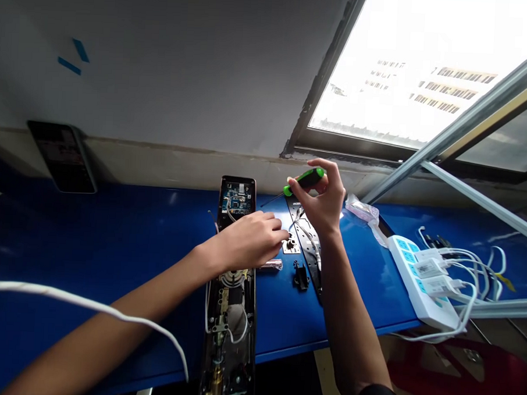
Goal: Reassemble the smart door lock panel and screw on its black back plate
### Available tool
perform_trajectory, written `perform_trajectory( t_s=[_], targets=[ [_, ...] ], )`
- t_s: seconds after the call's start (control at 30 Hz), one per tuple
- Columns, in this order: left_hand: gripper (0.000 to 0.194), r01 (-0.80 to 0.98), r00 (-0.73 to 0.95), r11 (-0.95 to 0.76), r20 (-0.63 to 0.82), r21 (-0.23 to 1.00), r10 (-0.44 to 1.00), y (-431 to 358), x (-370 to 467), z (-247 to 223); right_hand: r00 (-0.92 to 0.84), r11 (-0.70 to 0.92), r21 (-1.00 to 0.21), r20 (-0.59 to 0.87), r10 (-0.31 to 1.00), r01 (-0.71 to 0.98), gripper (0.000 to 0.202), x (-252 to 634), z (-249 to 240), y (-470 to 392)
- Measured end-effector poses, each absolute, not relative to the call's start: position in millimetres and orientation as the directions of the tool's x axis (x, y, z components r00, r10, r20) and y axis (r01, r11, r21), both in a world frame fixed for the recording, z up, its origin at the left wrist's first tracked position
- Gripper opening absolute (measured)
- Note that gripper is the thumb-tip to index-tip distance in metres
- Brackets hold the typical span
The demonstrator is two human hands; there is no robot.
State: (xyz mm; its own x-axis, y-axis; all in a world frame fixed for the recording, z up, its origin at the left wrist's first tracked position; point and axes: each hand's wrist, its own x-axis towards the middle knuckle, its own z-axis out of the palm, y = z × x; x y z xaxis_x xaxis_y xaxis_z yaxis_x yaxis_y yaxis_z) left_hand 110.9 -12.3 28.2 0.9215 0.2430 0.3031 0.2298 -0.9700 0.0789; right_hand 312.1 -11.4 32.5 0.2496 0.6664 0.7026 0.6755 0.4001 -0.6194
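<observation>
**While the right hand (325, 194) grips a screwdriver (310, 178), the left hand (253, 239) reaches across a long black case (254, 319)**

Held up to the right of the case, the green and black screwdriver sits between the right thumb and fingers. Its thin tip points toward the case's far end, where a blue circuit board (236, 204) shows. The left fingers are curled just right of the case, near a small metal piece (291, 246); I cannot tell if they hold anything. The case lies open on a blue table (157, 233). To its right are a small black part (302, 278) and a black plate with holes (311, 268). Left of the case, a phone (62, 157) leans on the wall (186, 72).
</observation>
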Motion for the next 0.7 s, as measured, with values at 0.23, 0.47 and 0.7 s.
perform_trajectory(
  t_s=[0.23, 0.47, 0.7],
  targets=[
    [0.020, 0.294, 0.915, -0.954, 0.271, 0.062, 0.299, 0.3, 111.2, 24.8, -0.090, 0.381, -0.630, 0.442, 0.892, 0.677, 0.034, 322.1, 81.1, -14.9],
    [0.021, 0.208, 0.911, -0.968, 0.332, 0.139, 0.244, 6.3, 102.6, 18.5, -0.168, 0.283, -0.577, 0.245, 0.955, 0.766, 0.024, 330.4, 89.8, -25.2],
    [0.022, 0.081, 0.831, -0.901, 0.470, 0.427, 0.297, 33.2, 81.7, 39.6, -0.199, 0.278, -0.508, 0.206, 0.958, 0.815, 0.022, 328.6, 95.1, -29.6]
  ],
)
